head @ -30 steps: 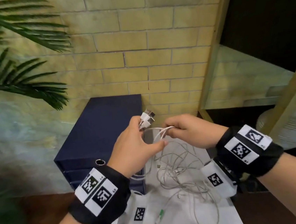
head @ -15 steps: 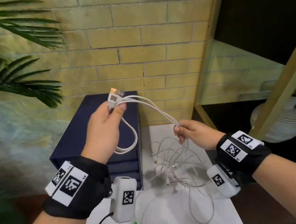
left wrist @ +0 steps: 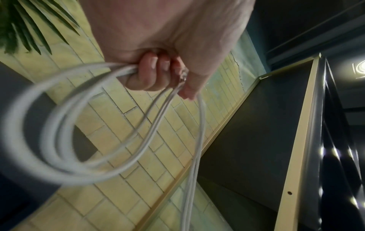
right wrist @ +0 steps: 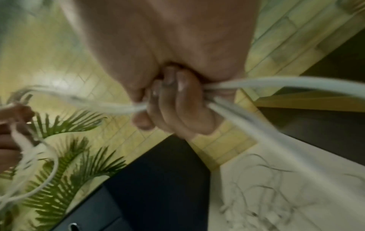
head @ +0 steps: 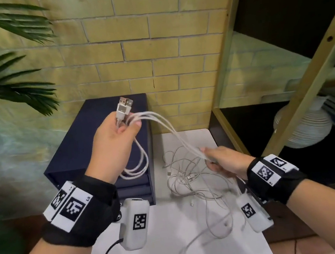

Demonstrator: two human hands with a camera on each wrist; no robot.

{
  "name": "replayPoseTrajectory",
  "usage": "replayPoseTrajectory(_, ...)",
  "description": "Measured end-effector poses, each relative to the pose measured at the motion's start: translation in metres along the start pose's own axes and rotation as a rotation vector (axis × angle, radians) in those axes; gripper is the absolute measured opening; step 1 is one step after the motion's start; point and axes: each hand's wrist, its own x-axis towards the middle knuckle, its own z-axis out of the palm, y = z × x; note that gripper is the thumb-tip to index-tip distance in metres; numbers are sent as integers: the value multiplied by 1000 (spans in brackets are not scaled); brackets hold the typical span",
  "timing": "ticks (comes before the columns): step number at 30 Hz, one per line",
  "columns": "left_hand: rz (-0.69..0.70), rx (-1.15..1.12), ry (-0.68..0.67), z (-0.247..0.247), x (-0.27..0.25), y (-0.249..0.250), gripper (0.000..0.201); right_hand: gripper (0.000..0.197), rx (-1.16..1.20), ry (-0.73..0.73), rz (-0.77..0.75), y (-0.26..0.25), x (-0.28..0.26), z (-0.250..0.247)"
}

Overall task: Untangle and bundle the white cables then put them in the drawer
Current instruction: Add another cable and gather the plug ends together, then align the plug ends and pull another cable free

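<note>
Brick wall behind | both hands' grip clamped on white cables [head: 162,125] | strands pulled longer than before

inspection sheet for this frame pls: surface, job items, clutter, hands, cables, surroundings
Surface: white tabletop, partly covered by cable.
Job's things: white cables stretched between both hands, USB plugs sticking up above the left hand; navy drawer unit at the table's back left, drawers look closed.
Clutter: nothing seen.
Hands: left hand grips plug ends and hanging loops; right hand pinches the strands.
Cables: loose tangle on the table, not yet bundled.
Surroundings: yellow brick wall, palm fronds, gold-framed shelf, white ribbed vase.
</note>
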Motion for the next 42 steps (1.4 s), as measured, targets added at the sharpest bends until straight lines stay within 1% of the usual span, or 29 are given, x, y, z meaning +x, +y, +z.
replayPoseTrajectory(2,-65,7,-3,1,-4,-3,23,55,-188,-116,101,19,-4,0)
replayPoseTrajectory(3,-85,-4,-4,1,-5,-5,27,51,-295,-166,145,29,-4,1)
replayPoseTrajectory(5,-101,-30,9,3,-7,-3,23,43,-554,-241,203,47,-3,7)
replayPoseTrajectory(7,-116,-19,37,5,-7,-3,16,30,-766,-320,242,62,-1,13)
replayPoseTrajectory(9,-129,8,43,6,-7,-7,23,20,-890,-407,297,78,1,18)
replayPoseTrajectory(10,-140,14,43,7,-7,-10,26,21,-946,-442,324,86,2,20)
replayPoseTrajectory(11,-152,16,36,7,-8,-12,28,26,-990,-459,349,95,3,22)
replayPoseTrajectory(13,-184,23,0,10,-10,-20,30,43,-1038,-441,383,110,8,25)
replayPoseTrajectory(15,-223,46,-52,17,-13,-28,31,50,-1054,-381,372,120,14,28)
replayPoseTrajectory(17,-264,72,-96,24,-17,-37,32,49,-1028,-307,349,126,24,30)
replayPoseTrajectory(20,-316,73,-125,33,-22,-48,32,43,-1032,-257,303,130,42,32)
replayPoseTrajectory(24,-335,94,-113,41,-22,-56,29,36,-1038,-149,230,133,72,32)
replayPoseTrajectory(26,-330,120,-110,45,-21,-59,29,33,-972,-39,177,133,86,30)
replayPoseTrajectory(28,-322,141,-111,48,-19,-61,29,35,-885,29,109,134,102,31)
replayPoseTrajectory(30,-319,144,-115,50,-17,-64,29,36,-776,40,56,136,117,33)
replayPoseTrajectory(32,-320,144,-117,51,-16,-66,28,47,-691,42,8,136,130,35)
replayPoseTrajectory(33,-320,145,-115,51,-15,-66,28,52,-681,42,12,135,136,36)
replayPoseTrajectory(35,-327,147,-113,51,-15,-67,28,58,-731,3,73,136,147,38)
replayPoseTrajectory(37,-335,142,-108,51,-15,-69,27,54,-829,-27,153,138,154,39)
replayPoseTrajectory(38,-339,144,-104,51,-15,-69,27,49,-863,-5,162,140,156,39)
replayPoseTrajectory(40,-341,156,-99,50,-17,-69,28,40,-889,49,140,146,160,38)
replayPoseTrajectory(42,-349,164,-104,50,-19,-69,28,33,-912,47,114,152,162,36)
